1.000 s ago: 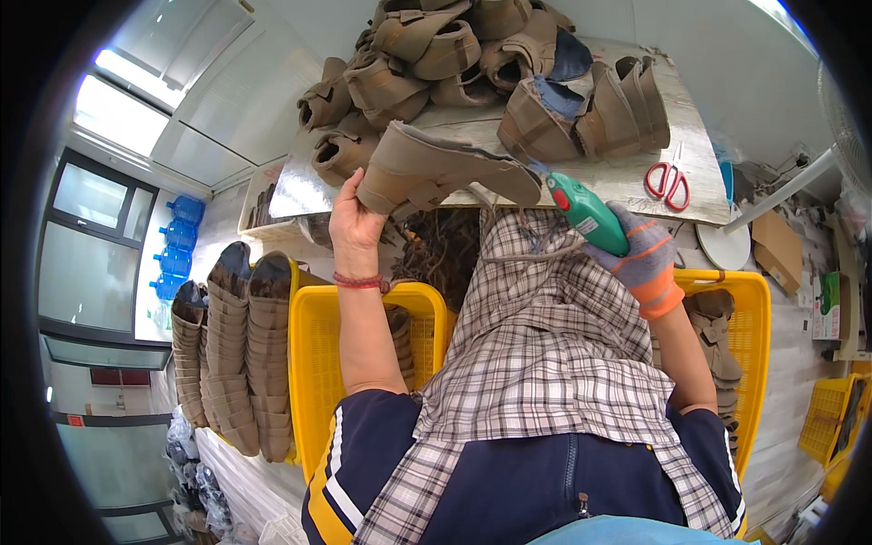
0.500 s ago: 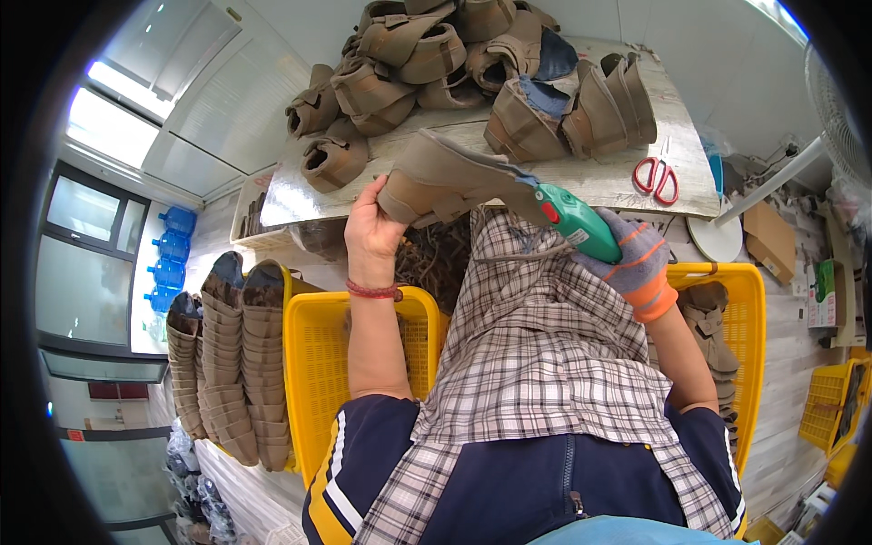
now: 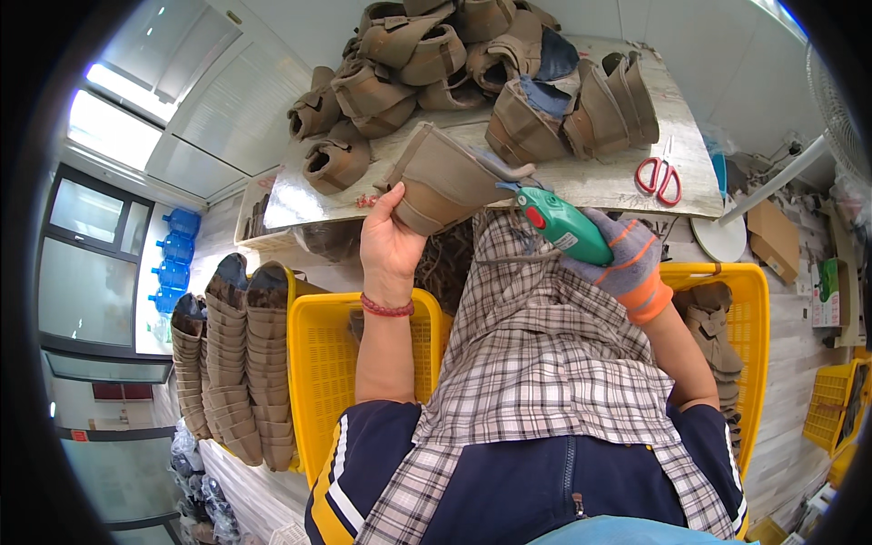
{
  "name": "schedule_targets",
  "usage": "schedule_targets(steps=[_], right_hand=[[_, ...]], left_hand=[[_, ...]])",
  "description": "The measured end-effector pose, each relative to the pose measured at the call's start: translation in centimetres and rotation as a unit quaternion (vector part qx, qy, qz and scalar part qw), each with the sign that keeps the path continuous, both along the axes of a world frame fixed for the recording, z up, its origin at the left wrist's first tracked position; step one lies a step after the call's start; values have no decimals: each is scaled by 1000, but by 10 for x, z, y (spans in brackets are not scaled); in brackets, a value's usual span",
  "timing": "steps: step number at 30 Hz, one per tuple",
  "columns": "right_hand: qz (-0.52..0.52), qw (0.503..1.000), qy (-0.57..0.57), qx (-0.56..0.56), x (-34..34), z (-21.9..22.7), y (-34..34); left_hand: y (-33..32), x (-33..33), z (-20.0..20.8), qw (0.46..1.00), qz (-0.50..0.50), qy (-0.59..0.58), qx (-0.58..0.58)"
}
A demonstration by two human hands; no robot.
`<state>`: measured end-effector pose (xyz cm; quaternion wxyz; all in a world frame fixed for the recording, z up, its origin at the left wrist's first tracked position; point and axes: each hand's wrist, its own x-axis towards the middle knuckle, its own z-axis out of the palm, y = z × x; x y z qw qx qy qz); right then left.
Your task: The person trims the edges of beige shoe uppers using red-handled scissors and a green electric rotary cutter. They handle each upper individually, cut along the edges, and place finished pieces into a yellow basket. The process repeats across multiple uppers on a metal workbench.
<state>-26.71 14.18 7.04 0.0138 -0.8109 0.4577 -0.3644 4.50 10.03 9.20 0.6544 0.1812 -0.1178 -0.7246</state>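
My bare left hand (image 3: 391, 247), with a red cord bracelet at its wrist, grips a taupe shoe upper (image 3: 440, 182) by its near left side, just in front of the table edge. A narrow strip (image 3: 514, 171) curls out from the upper's right rim. In a grey and orange knitted glove, my right hand (image 3: 625, 259) is wrapped round a green handheld electric cutter (image 3: 570, 227) with a red button. The cutter's tip points left at the upper's rim; whether it touches cannot be made out.
Shoe uppers (image 3: 386, 86) are heaped on the worn table (image 3: 427, 123), with red-handled scissors (image 3: 658, 177) at its right. Yellow baskets (image 3: 318, 363) flank my lap, the right one holding uppers. More stacked uppers (image 3: 241, 363) stand at left. Dark scraps lie beneath the table. A fan pole (image 3: 772, 182) stands at right.
The upper has turned in my left hand, its wide end tipping upward. My right hand has moved the cutter slightly left, and a strip now curls from the rim.
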Motion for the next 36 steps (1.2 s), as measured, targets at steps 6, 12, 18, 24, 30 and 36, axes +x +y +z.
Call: schedule_targets(steps=[6, 12, 18, 24, 30, 36], right_hand=[[29, 994, -93, 39, 12, 2, 0], [41, 977, -166, 125, 25, 19, 3], [51, 943, -267, 194, 30, 19, -1], [15, 938, -256, 235, 27, 21, 2], [2, 927, -273, 257, 25, 23, 4], [-15, 914, -297, 276, 23, 23, 4]], left_hand=[[16, -14, -2, 989, 56, -83, -108], [27, -25, -15, 964, 72, -171, -189], [29, -30, -43, 908, 83, -309, -272], [27, -26, -52, 706, 158, -613, -317], [26, -23, -45, 443, 195, -768, -420], [32, -33, -45, 371, 139, -804, -444]])
